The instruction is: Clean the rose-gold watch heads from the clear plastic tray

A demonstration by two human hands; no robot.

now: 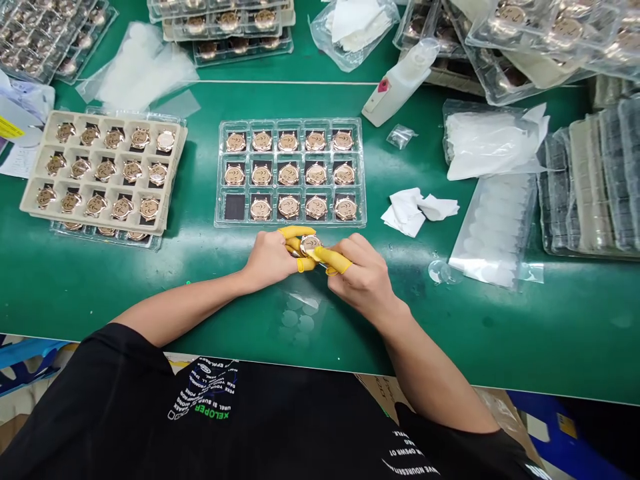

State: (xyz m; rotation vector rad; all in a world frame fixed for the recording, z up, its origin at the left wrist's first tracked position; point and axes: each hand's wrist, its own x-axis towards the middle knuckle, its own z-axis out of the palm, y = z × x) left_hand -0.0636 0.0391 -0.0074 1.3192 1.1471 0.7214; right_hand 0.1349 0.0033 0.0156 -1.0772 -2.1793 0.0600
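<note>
Closely, a rose-gold watch case (310, 245) is pinched between the left hand (270, 259) and the right hand (360, 277), its edge gripped by fingertips sheathed in yellow finger cots (331, 258). The fingers of both hands are brought together around it, just above a green workbench mat (465, 327). Directly beyond the fingers, a clear plastic tray (290, 124) is laid, with fourteen watch cases seated in its compartments and a dark pad (235, 207) showing in one at its lower left. Left of the hands, a beige tray (43, 143) filled with similar cases is set on another clear tray (107, 239). Crumpled white tissue (417, 212) is left beyond the right hand, and a white plastic bottle (400, 83) is laid further off, near stacked trays (565, 33)
</note>
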